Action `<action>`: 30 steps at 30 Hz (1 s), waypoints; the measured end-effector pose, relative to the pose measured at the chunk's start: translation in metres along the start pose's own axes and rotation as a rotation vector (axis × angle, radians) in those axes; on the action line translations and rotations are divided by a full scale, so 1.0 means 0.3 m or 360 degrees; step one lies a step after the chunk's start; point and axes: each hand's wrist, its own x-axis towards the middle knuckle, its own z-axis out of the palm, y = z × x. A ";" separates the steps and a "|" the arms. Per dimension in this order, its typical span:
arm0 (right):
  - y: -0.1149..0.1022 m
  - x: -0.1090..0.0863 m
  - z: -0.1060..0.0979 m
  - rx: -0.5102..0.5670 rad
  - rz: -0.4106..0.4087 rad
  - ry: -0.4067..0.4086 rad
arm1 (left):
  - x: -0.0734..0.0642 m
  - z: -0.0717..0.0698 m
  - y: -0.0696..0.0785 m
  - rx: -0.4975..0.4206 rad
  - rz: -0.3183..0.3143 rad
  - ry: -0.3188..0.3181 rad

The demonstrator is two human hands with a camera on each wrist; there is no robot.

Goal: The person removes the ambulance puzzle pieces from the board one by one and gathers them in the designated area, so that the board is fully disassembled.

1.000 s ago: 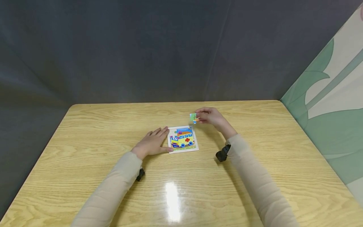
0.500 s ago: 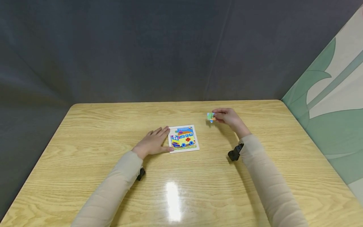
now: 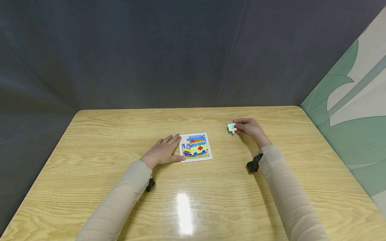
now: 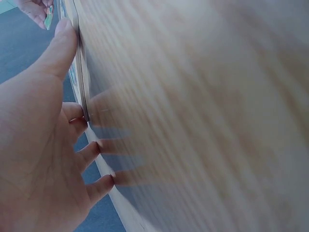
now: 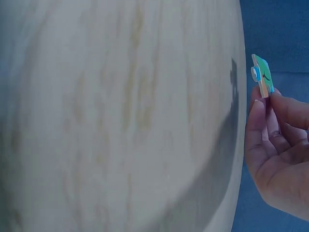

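At the far left, a dark curtain (image 3: pixel 39 67) runs out of the picture and also closes off the back of the wooden table (image 3: pixel 90 157). The left sleeve (image 3: pixel 117 199) is cut off below and half covers a black wrist camera (image 3: pixel 150 184). The left hand (image 3: pixel 163 151) has its fingers apart, fingertips and thumb lying over the left edge of the puzzle board (image 3: pixel 184 140) and hiding parts of that rim; the left wrist view catches the board edge-on, its ambulance picture unreadable there. The board's upper left corner is bare. Below it a glare (image 3: pixel 184 214) washes out the wood grain. Farther right, above the table, the right hand (image 3: pixel 248 128) pinches a puzzle piece (image 3: pixel 231 127) between thumb and fingers, which conceal one end. Another wrist camera (image 3: pixel 254 164) hangs by the right sleeve (image 3: pixel 291 194), also cropped; beyond is a leaf-patterned hanging (image 3: pixel 368 140), cut off.
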 end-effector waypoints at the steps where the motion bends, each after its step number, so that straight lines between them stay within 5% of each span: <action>1: 0.004 0.001 -0.002 -0.0003 0.0004 0.0004 | 0.000 0.000 0.000 0.0000 -0.0001 0.0000; 30: 0.054 -0.001 -0.031 -0.0167 -0.0005 0.0064 | 0.001 0.003 0.000 -0.0018 0.0005 -0.0001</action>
